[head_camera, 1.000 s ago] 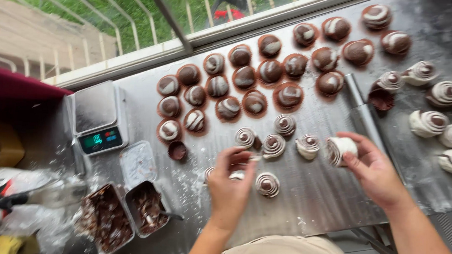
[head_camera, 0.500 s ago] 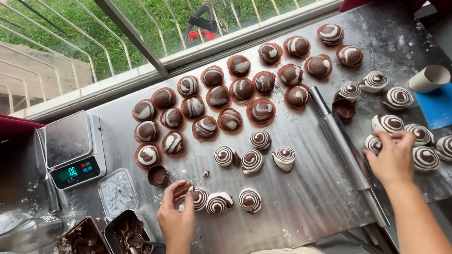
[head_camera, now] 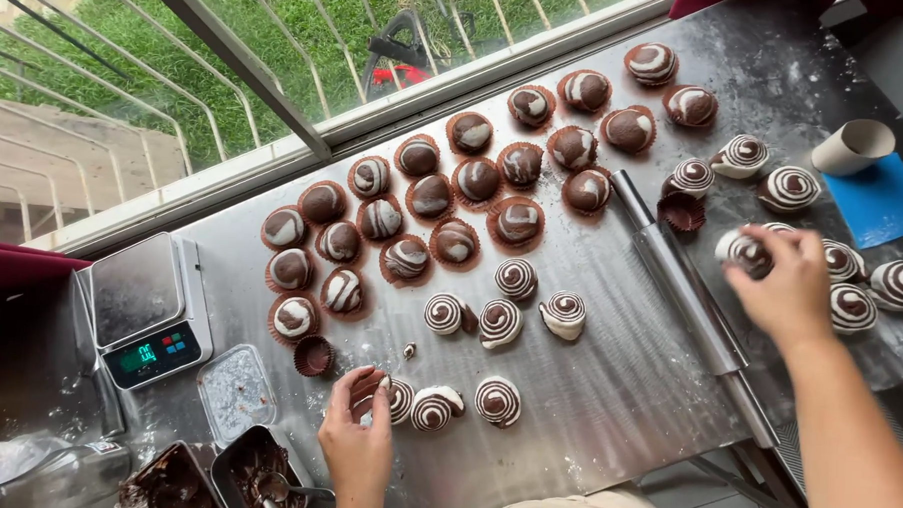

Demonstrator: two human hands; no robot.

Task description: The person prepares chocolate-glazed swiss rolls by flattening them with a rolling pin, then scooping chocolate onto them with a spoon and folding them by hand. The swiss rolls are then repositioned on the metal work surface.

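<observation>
My left hand [head_camera: 357, 433] holds a brown paper cup [head_camera: 369, 385] near the front edge of the steel table [head_camera: 606, 410], beside three brown-and-white spiral dough pieces [head_camera: 436, 408]. My right hand [head_camera: 786, 286] grips a spiral dough piece [head_camera: 745, 250] at the right, among several more spiral pieces [head_camera: 850, 306]. Rows of filled dough balls in brown cups [head_camera: 474, 180] lie along the window side. An empty brown cup [head_camera: 313, 354] sits near the scale, another [head_camera: 681, 211] by the rolling pin.
A metal rolling pin [head_camera: 690, 302] lies diagonally across the table. A digital scale [head_camera: 147, 308], a clear lid [head_camera: 233, 392] and two trays of dark filling [head_camera: 214, 476] stand at the left. A paper tube [head_camera: 853, 146] and blue scraper [head_camera: 882, 202] are far right.
My right hand has moved right, from the middle pieces to the cluster beyond the rolling pin, and closed on a piece. My left hand dropped toward the front edge and holds a cup.
</observation>
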